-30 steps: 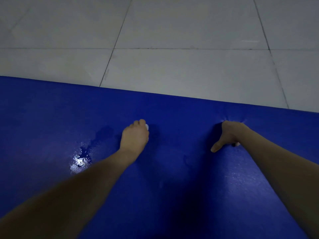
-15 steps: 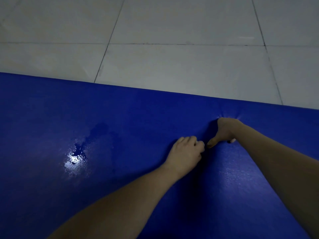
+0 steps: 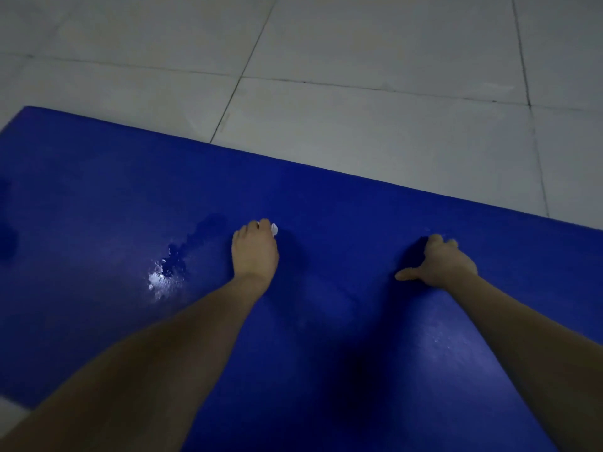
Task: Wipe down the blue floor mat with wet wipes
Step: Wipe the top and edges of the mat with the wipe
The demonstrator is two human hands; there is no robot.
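The blue floor mat covers most of the lower view on a tiled floor. My left hand lies palm down on the mat's middle, its fingers curled over a white wet wipe; only a small corner of the wipe shows past the fingertips. My right hand rests on the mat further right, fingers bent against the surface and thumb stretched out to the left. Whether it holds anything is hidden. A shiny wet patch glistens left of my left hand.
Pale grey floor tiles with dark grout lines lie beyond the mat's far edge. The mat's far left corner is in view, and a strip of floor shows at the lower left.
My left hand has swept back to the left, away from my right hand, with the wipe under it. The right hand stayed put. The view has shifted, showing the mat's left corner.
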